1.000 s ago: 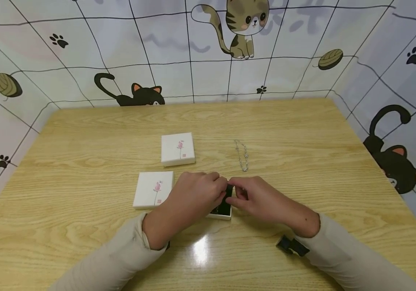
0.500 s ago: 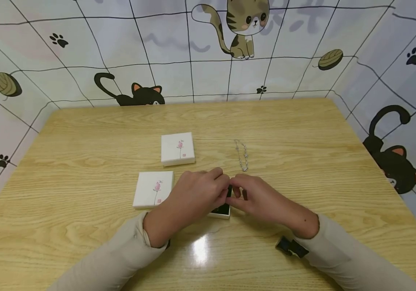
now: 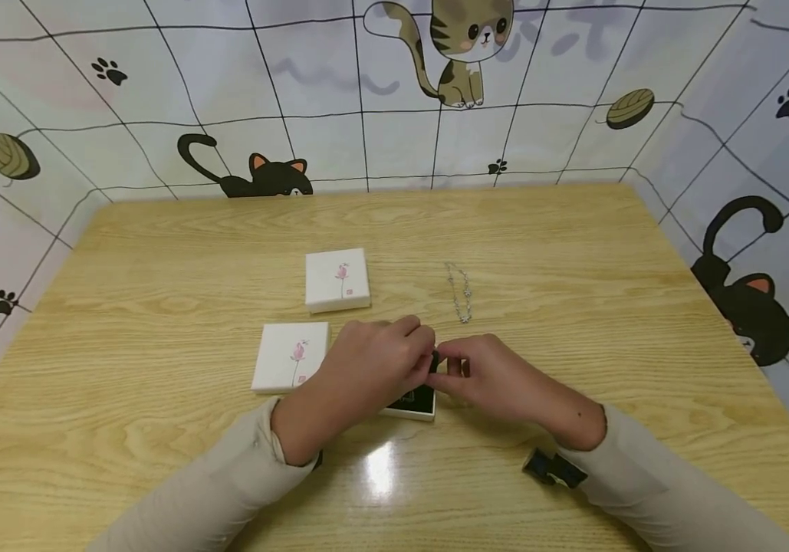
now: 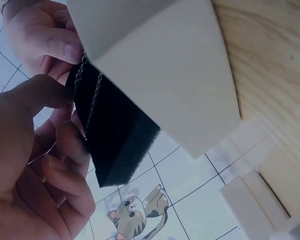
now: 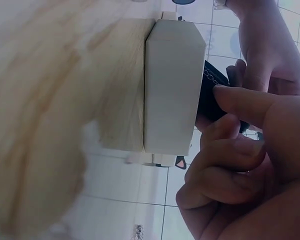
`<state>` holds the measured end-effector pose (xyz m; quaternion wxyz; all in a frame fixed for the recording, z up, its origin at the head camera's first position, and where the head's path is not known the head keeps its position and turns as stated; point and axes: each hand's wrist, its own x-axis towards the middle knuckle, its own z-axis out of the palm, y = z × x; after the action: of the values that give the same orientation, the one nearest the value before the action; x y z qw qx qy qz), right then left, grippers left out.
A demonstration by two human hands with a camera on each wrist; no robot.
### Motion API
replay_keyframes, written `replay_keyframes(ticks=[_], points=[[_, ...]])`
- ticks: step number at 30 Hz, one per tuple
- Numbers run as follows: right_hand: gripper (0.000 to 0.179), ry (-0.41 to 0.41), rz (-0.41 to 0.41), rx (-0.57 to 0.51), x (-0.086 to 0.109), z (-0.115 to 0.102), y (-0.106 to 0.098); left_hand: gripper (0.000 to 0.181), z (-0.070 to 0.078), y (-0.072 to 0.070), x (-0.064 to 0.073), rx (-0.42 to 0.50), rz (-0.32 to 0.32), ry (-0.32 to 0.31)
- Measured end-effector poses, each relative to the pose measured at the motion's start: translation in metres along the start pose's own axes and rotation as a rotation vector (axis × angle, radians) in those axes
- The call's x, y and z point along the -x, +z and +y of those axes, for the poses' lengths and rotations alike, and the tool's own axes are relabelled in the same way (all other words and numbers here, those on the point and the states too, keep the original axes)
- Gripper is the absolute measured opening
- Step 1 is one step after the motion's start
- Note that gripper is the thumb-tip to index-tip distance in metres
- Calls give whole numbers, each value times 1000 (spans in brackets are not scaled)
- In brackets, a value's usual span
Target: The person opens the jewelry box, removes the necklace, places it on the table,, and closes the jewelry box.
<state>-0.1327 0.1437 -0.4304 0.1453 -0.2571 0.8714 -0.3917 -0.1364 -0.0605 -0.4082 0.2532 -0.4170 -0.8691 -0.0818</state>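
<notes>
A small white jewelry box (image 3: 411, 415) lies between my hands, its black interior partly showing. A black foam pad (image 4: 120, 127) is tilted up out of the box in the left wrist view. Across the pad's face runs a thin silver chain (image 4: 94, 102). My left hand (image 3: 373, 364) pinches the pad by its edge, fingertips against the chain. My right hand (image 3: 494, 379) pinches the pad's other end, thumb on the chain in the right wrist view. From the head view, my left hand hides most of the box.
Two white square boxes with pink flower prints, a near one (image 3: 290, 358) and a farther one (image 3: 336, 280), sit to the left. A silver bracelet (image 3: 459, 293) lies beyond my right hand on the wooden table (image 3: 539, 253). Cat-patterned cloth (image 3: 401, 138) stands behind.
The white box's near end has shifted slightly left and shows more of its black interior. My hands stay almost in place, with small finger movements.
</notes>
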Motion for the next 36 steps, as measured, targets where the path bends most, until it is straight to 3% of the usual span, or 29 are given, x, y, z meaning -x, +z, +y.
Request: replay_keyframes(ticks=[10, 26, 31, 36], points=[[19, -6, 4, -1, 2, -1, -1, 16, -1, 0, -1, 22, 51, -27], [20, 29, -6, 47, 2, -2, -1, 12, -6, -4, -1, 67, 57, -61], [19, 7, 0, 61, 2, -2, -1, 14, -6, -5, -3, 156, 27, -50], [15, 4, -12, 70, 3, -5, -2, 12, -6, -8, -3, 209, -65, -61]])
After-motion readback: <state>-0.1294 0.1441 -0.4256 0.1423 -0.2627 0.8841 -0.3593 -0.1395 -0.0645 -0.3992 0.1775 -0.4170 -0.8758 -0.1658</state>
